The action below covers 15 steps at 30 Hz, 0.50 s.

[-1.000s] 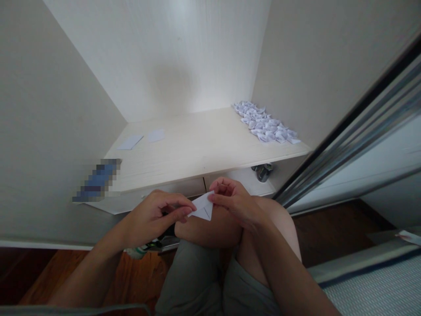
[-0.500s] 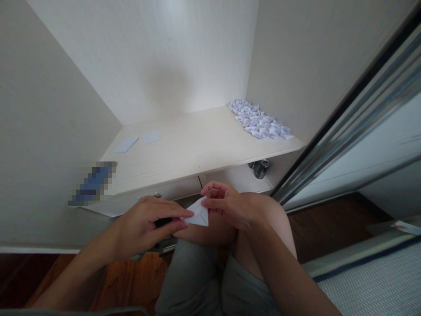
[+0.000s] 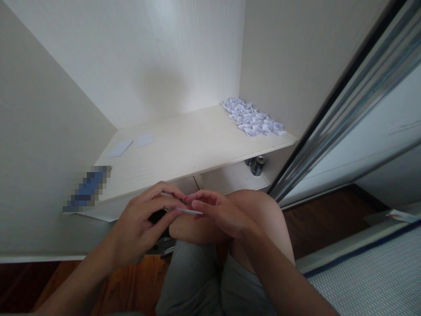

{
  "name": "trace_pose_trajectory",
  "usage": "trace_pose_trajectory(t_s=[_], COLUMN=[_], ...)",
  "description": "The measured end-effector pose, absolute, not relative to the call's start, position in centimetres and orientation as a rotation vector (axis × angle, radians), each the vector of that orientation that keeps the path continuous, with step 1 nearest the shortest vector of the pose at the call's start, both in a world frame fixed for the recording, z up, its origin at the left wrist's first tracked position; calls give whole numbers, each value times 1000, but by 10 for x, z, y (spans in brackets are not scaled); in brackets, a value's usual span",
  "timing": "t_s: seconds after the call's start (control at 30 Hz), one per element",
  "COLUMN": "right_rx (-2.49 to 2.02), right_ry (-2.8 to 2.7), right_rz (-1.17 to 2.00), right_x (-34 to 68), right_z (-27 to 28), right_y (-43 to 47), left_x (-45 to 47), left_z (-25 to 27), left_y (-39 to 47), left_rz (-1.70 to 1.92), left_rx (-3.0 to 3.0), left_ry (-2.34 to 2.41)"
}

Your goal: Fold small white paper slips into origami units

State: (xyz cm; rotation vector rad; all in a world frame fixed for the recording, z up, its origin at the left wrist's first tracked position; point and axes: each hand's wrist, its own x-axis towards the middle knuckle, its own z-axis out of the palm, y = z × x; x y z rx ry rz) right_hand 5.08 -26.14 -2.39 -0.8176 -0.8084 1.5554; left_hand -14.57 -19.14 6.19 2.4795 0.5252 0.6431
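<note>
Above my lap, my left hand (image 3: 149, 208) pinches a small folded piece of white paper (image 3: 190, 211) between thumb and fingers. The paper is turned nearly edge-on, so its folds hardly show. My right hand (image 3: 219, 210) is closed round the paper's other end, its fingertips close to those of the left. At the right of the shelf lies a cluster of several folded white paper pieces (image 3: 251, 116). Flat white paper sheets (image 3: 120, 149) lie toward the shelf's left end, with another small paper sheet (image 3: 145, 140) beside them.
The cream shelf (image 3: 177, 153) spans the front, with a pixelated blue item (image 3: 87, 188) at its left edge. A dark can (image 3: 258, 166) stands in the compartment below, another partly hidden behind it. A sliding-door frame (image 3: 329, 105) rises at the right; woven matting (image 3: 371, 272) lies lower right.
The folded paper has tipped from showing its flat face to nearly edge-on. Both hands have drawn closer together, and the view has shifted slightly.
</note>
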Motion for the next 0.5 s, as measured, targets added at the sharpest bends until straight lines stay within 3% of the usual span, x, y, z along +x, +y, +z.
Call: trace_pose_trajectory(t_s=[0.3, 0.5], right_rx=[-1007, -1039], right_ry=[-899, -774], right_rz=[1173, 1264], right_x=[31, 26], right_z=[-30, -37], right_y=[-277, -274], left_x=[-133, -128], left_z=[43, 39], left_y=[-199, -206], left_rz=[691, 788], left_rx=[1838, 1789], left_ry=[993, 940])
